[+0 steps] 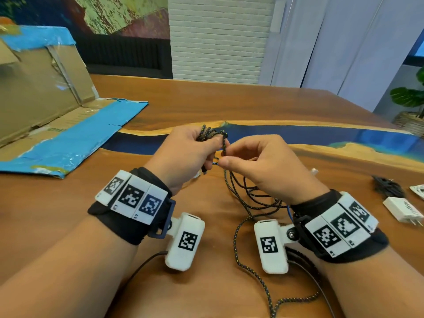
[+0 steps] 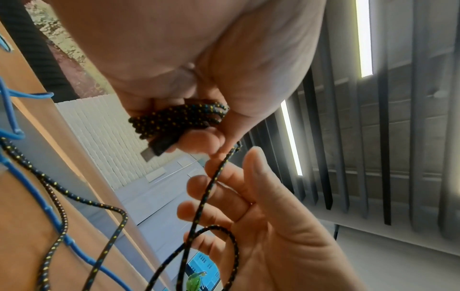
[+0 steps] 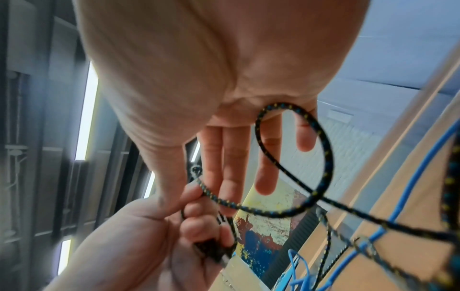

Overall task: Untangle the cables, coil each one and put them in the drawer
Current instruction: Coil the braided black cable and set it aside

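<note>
A flattened brown cardboard box with blue tape [image 1: 57, 125] lies at ten o'clock on the wooden table with a blue resin strip [image 1: 252, 104]. A white plug adapter [image 1: 403, 211] rests at three o'clock.

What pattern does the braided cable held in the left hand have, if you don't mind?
Black braid flecked with yellow and blue on the braided cable, clearest in the left wrist view.

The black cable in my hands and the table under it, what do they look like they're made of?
Black cable: apparently a braided fabric sleeve, matte, with a woven texture flecked yellow and blue. Table: seemingly polished wood with visible grain and a glossy blue inlay, possibly resin.
</note>
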